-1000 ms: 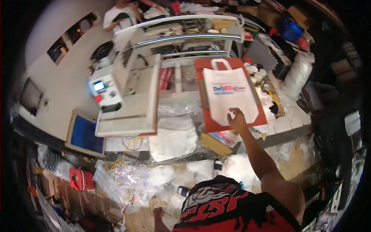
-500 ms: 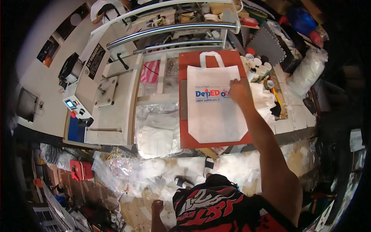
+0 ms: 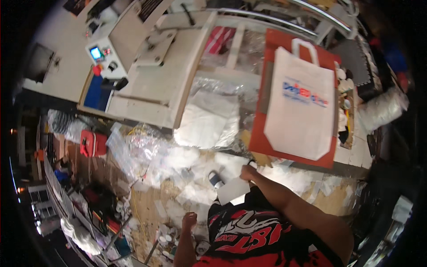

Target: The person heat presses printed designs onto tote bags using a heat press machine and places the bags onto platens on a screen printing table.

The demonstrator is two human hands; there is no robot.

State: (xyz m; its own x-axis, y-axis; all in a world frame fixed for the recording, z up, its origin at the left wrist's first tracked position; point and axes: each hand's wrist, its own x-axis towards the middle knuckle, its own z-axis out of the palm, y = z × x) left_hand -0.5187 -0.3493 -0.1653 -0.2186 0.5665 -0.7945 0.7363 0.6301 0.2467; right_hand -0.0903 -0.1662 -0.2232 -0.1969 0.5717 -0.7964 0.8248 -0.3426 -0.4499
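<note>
My right hand (image 3: 247,173) grips a thin white sheet (image 3: 232,192) by a corner, low in front of my body and below the red board (image 3: 259,142). On that board lies a white tote bag (image 3: 297,127) with looped handles and blue and red printing. My left hand (image 3: 189,220) hangs lower left with curled fingers; what it holds, if anything, is too small to make out. Left of the board is a white press machine (image 3: 108,55) with a small screen and red button, and clear plastic with white material (image 3: 200,124).
Cups and bottles (image 3: 346,82) and a plastic-wrapped bundle (image 3: 382,111) stand right of the board. Crumpled plastic and white scraps (image 3: 173,160) cover much of the floor. A red container (image 3: 93,142) sits lower left; a blue screen frame (image 3: 95,93) leans by the machine.
My right hand has left the bag's print and dropped toward my waist, now with a white sheet in it. The bag stays on the board. My view has tilted and shifted.
</note>
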